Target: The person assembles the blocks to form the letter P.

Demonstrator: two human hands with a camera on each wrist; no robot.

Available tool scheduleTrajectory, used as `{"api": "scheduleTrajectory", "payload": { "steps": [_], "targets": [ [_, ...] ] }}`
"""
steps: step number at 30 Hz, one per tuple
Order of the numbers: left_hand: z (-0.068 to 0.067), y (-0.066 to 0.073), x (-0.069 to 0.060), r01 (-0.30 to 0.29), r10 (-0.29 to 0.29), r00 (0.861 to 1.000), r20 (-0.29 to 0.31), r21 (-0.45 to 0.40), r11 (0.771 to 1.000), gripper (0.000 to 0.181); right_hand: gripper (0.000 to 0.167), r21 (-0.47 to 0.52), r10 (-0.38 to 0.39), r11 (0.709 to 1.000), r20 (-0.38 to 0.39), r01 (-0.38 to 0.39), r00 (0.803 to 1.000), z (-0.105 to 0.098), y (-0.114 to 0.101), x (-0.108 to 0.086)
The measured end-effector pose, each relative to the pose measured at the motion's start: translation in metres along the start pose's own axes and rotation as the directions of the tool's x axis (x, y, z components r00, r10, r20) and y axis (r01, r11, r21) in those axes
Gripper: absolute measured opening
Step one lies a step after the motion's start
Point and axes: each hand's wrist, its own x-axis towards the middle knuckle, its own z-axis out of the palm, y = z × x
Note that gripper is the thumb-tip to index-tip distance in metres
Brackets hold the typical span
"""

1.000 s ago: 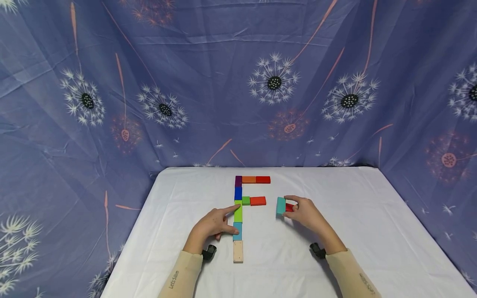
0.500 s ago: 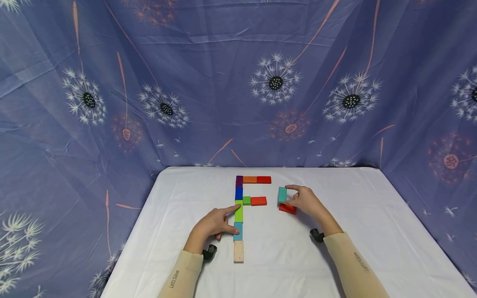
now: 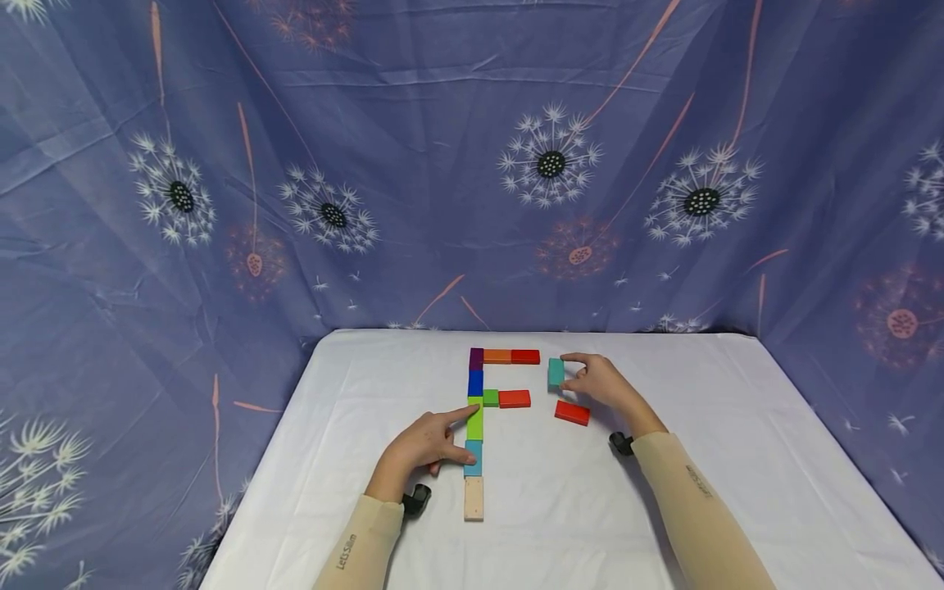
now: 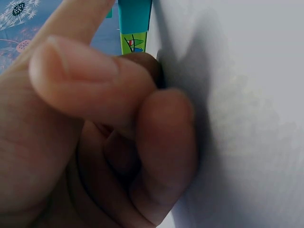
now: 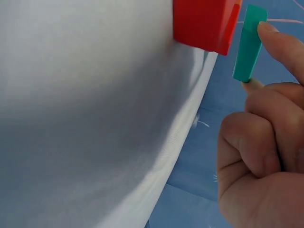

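My right hand (image 3: 606, 385) pinches a teal block (image 3: 555, 374) between thumb and index finger; in the right wrist view the same block (image 5: 250, 43) stands off the white cloth, its other fingers curled. Just below it in the head view lies a loose red block (image 3: 572, 412). With index finger and thumb stretched out, my left hand (image 3: 422, 447) touches the lime green block (image 3: 475, 422) and the light blue block (image 3: 473, 459) in a column. That column also has a purple block (image 3: 476, 359), a dark blue block (image 3: 475, 383) and a plain wooden block (image 3: 474, 499).
Two short rows branch right from the column: an orange block (image 3: 497, 356) with a red block (image 3: 525, 356), and a green block (image 3: 490, 398) with another red block (image 3: 515, 399). A white-covered table (image 3: 354, 393) bears everything; patterned blue cloth (image 3: 442, 164) hangs behind.
My right hand has lifted the teal block away from the loose red block and carried it toward the far side, baring the red one on the table. The left hand stays in place.
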Motion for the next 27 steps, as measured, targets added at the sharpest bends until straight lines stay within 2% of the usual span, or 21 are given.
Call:
{"api": "scheduleTrajectory", "payload": {
  "steps": [14,27],
  "targets": [
    [0.001,-0.001,0.001,0.018,-0.018,1.000,-0.003,0.008,1.000,0.092,0.067,-0.044,-0.013,0.999,0.040,0.014,0.999,0.001,0.007,0.028],
    [0.002,-0.002,0.002,0.020,-0.020,1.000,0.001,0.001,1.000,0.092,0.068,-0.053,0.013,0.999,0.102,-0.007,0.995,-0.001,0.010,0.036]
  ]
}}
